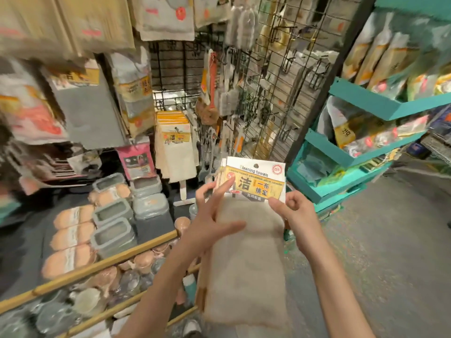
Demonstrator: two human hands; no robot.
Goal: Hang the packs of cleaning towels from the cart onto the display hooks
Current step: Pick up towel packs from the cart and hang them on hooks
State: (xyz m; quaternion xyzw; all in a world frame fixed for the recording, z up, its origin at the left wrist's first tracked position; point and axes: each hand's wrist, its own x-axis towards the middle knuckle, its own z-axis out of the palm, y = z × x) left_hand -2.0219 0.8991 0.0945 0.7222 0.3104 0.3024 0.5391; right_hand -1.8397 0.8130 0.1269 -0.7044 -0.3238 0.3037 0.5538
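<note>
I hold a small stack of cleaning towel packs (246, 242) in front of me: beige cloth hanging below a white and yellow header card with a hang hole at its top. My left hand (212, 215) holds the stack's left side, fingers spread, index fingertip on the card, thumb across the cloth. My right hand (292, 211) pinches the card's lower right corner. More of the same packs (174, 140) hang on a hook of the black wire grid (280, 76) beyond. No cart is in view.
Grey and beige towel packs (85, 103) hang at upper left. Brushes (214, 89) and empty hooks dot the wire grid. Teal shelves (366, 101) with packaged goods stand at right. Lidded containers (114, 215) and glassware fill bamboo-edged shelves at lower left. Grey floor lies at right.
</note>
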